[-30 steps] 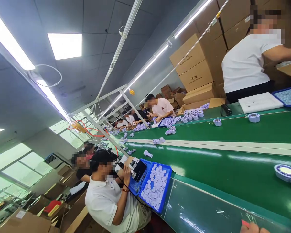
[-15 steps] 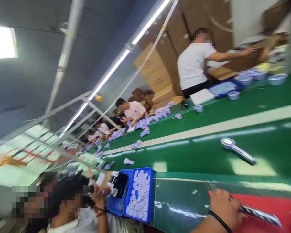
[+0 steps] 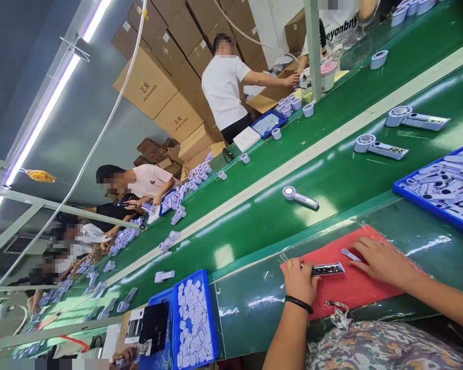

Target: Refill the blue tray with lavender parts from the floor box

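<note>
Handle strip, dark with silver edges, lies on the red mat, pinched at its near end by the left hand. Half a second ago only that hand showed at the frame's lower edge; now the view has swung down and rightward, and the right hand has come in, fingers loosely curled, tips touching a small lilac piece just beside the strip. Three finished fans lie on the green belt: one near the mat, two farther right. Two blue trays hold lilac parts, one on the right, one lower left.
</note>
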{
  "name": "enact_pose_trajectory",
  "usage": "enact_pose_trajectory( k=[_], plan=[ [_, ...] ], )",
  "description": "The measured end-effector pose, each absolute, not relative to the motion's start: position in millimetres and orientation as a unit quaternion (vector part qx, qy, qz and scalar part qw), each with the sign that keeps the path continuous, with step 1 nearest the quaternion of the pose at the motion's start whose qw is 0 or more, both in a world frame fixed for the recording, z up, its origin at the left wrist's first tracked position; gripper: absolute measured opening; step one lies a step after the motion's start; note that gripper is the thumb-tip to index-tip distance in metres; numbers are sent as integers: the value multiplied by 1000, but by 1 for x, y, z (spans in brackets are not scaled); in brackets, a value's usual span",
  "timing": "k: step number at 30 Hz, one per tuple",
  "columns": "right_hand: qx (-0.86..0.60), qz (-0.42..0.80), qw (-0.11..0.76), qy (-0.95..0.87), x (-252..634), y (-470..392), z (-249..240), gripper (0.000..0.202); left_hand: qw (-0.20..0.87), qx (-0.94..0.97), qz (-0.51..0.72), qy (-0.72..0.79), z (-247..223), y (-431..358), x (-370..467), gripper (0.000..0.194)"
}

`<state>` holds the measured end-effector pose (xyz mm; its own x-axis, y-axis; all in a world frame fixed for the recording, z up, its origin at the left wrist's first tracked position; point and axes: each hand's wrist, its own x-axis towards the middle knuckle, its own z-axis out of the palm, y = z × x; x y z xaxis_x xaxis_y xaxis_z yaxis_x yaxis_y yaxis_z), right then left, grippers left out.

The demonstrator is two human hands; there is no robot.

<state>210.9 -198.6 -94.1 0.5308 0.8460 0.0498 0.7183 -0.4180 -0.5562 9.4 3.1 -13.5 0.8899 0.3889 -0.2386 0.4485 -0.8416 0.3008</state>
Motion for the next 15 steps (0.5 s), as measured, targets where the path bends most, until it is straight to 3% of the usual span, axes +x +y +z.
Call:
enact_pose_trajectory(
  k=[5, 11, 15],
  plan=[
    [-847, 133, 254, -449, 197, -195, -89, 38, 108, 969, -108, 194, -17, 2, 18, 40],
    [-752, 212, 321, -536, 166, -152, -60, 39, 282, 939, -29, 196, -27, 5, 10, 72],
    [-746, 136, 307, -575, 144, -147, -75, 33, 328, 923, -62, 190, -17, 7, 13, 51]
  ],
)
